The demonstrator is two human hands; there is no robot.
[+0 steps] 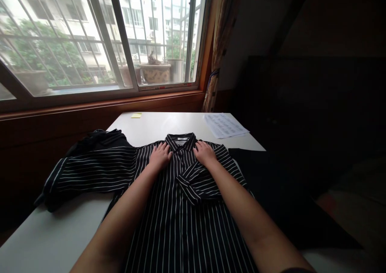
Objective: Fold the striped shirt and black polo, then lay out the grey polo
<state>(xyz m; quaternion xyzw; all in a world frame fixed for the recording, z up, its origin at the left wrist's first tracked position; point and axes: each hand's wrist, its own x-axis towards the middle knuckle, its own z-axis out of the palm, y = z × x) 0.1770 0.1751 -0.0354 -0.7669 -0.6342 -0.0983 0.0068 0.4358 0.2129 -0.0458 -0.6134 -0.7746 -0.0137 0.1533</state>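
Note:
A black shirt with white stripes [171, 208] lies front up on the white table, its collar [181, 142] at the far end. My left hand [160, 155] rests flat on the shirt just left of the collar, fingers spread. On the other side of the collar, my right hand [205, 152] lies with its fingers stretched over the shoulder. The right-hand sleeve [202, 182] is folded inward across the chest, partly under my right forearm. Out to the left stretches the other sleeve [96, 170], its cuff reaching past the table edge.
Dark bunched cloth [102, 138] lies behind the left sleeve. Printed sheets [225, 125] and a yellow sticky note [136, 115] are at the far side of the white table [169, 122]. Dark fabric [280, 192] spreads on the right. Beyond stands a barred window [157, 35] with a curtain [218, 44].

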